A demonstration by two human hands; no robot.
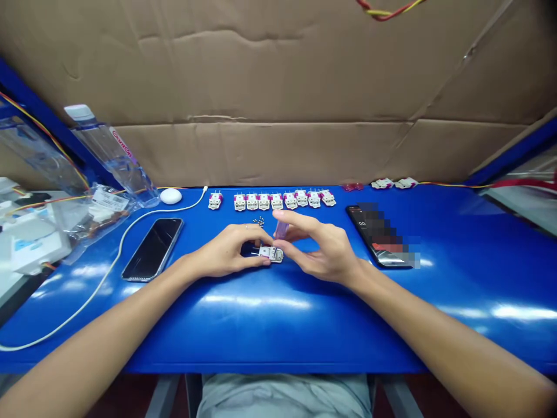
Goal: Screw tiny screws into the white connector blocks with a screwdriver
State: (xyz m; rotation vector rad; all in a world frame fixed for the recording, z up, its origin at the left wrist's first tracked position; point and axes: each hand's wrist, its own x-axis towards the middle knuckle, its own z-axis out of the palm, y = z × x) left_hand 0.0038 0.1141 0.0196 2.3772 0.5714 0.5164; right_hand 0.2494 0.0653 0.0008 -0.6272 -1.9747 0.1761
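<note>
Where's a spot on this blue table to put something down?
Bare blue tabletop lies toward the near edge, in front of the left hand and right hand, and right of the blurred-screen black smartphone. It's crowded along the back, by the row of white-and-magenta plastic connectors, and at far left, by the clear plastic bags.

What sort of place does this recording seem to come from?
Probably a small electronics assembly bench: a neat row of white-and-magenta plastic connectors sits on a blue work table, with tiny loose screws nearby and red-and-yellow wires running along the table's far edge.
</note>
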